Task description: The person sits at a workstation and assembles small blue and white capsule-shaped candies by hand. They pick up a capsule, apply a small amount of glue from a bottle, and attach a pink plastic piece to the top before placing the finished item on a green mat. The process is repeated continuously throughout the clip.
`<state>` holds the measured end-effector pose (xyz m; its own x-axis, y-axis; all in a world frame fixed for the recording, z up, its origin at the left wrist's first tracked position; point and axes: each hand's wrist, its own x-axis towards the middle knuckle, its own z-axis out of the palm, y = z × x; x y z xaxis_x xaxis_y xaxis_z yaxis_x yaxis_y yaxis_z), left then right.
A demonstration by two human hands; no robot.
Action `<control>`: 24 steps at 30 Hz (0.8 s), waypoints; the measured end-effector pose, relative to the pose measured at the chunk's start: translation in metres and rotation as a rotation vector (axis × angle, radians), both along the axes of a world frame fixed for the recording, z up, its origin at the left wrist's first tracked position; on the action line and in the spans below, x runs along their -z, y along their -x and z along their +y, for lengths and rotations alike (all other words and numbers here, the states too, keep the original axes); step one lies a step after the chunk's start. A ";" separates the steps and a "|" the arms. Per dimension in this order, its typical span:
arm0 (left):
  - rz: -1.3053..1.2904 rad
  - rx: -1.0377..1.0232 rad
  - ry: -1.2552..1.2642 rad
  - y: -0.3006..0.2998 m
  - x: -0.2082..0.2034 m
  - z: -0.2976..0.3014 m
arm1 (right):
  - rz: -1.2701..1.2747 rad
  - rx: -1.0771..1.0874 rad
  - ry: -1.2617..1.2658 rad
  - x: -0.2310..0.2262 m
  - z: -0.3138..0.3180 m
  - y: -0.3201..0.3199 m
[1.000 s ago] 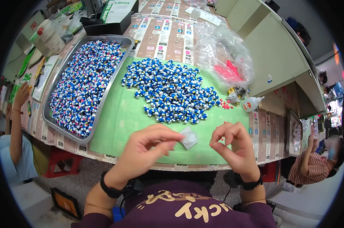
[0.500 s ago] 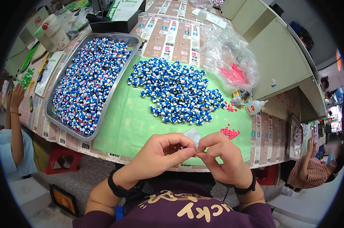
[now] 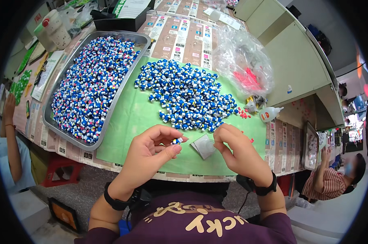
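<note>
Here you are, left hand (image 3: 153,154) up over the green mat (image 3: 123,134), thumb and forefinger in a narrow pinch on one small blue-and-white piece (image 3: 177,141), its end facing out past your fingertips. That's a good hold, I'd say: keep it light, and leave the working face clear of the thumb. Across from it your right hand (image 3: 241,150) dips, fingers bunched, tips down at the far edge of the pale square (image 3: 202,147) between your two hands; whether anything is caught in those tips, I can't tell, they're turned away. Touch gently there, because a heavy press could well drag the square along. Mind the tiny pink pieces (image 3: 243,114) just beyond the right knuckles, with the white bottle (image 3: 270,114) beyond and to the right of them; a low wrist could scatter the lot. Ahead of both hands spreads the heap of blue-and-white pieces (image 3: 188,95), and off to the left of your left hand sits the filled metal tray (image 3: 79,142). Best bet now: hold the left hand steady, and let the right do the travelling, short and straight.
</note>
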<state>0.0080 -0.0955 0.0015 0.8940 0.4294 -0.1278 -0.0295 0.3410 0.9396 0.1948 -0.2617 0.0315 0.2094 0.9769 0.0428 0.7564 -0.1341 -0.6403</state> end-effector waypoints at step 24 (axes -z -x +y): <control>-0.261 -0.100 0.053 -0.008 -0.010 -0.020 | 0.362 0.103 -0.521 -0.017 0.023 0.047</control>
